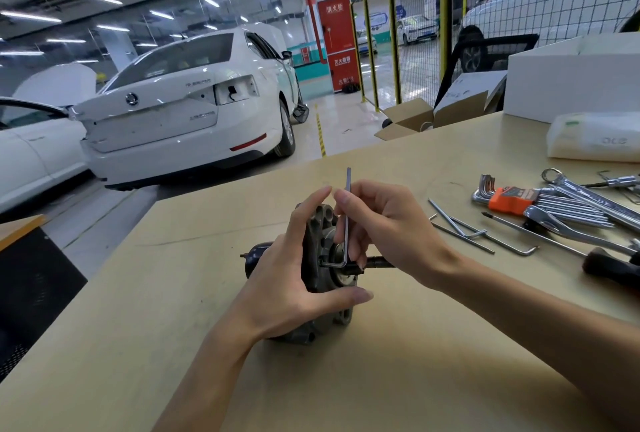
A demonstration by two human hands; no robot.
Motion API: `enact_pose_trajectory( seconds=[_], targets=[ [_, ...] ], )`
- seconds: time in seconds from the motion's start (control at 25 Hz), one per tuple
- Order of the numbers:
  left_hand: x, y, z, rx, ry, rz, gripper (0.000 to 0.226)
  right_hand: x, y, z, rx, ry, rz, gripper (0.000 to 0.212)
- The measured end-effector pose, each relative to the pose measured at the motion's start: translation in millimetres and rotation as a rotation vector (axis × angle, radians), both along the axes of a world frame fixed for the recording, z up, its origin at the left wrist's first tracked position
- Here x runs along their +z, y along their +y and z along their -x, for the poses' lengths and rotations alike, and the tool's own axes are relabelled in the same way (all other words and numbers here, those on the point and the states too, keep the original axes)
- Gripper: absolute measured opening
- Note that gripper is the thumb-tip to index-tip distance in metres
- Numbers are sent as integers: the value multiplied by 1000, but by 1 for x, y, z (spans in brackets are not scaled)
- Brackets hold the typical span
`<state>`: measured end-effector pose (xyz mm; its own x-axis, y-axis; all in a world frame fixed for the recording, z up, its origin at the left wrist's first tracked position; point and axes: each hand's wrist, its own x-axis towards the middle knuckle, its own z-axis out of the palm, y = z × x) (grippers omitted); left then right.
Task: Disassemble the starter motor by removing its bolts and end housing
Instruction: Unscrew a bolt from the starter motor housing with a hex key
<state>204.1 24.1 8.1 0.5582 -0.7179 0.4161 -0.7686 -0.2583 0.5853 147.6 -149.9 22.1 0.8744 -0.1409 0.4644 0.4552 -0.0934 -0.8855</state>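
Observation:
The starter motor point(320, 224) lies on its side on the wooden workbench point(381, 379), its grey end housing facing right and its dark body point(256, 255) pointing left. My left hand point(287, 279) grips the housing, thumb below and fingers over the top. My right hand point(384, 234) pinches the long arm of an L-shaped hex key point(347, 210), which stands upright. The key's short end sits in a bolt on the housing face. A dark shaft point(377, 262) sticks out to the right under my right hand.
Loose hex keys point(464, 227), an orange-holder hex key set point(512, 199), wrenches point(581, 192) and a black-handled screwdriver point(609, 269) lie at the right. A white box point(571, 85) and a white packet point(595, 137) stand at the back right. White cars are parked beyond the bench.

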Motion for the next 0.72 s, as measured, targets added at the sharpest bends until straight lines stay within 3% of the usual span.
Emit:
enact_pose_trajectory(
  seconds=[0.16,0.28,0.36,0.72],
  targets=[
    [-1,-2,-3,48,153,92,118,-1,1,-1,-17,-14,5,29],
    [2,-5,-1,60,96,-5,54,0,1,0,-35,-29,19,27],
    [5,-6,0,56,101,-7,41,1,0,1,-52,-46,50,26],
    [7,-20,3,241,74,16,53,6,-5,1,-138,-114,147,23]
  ],
)
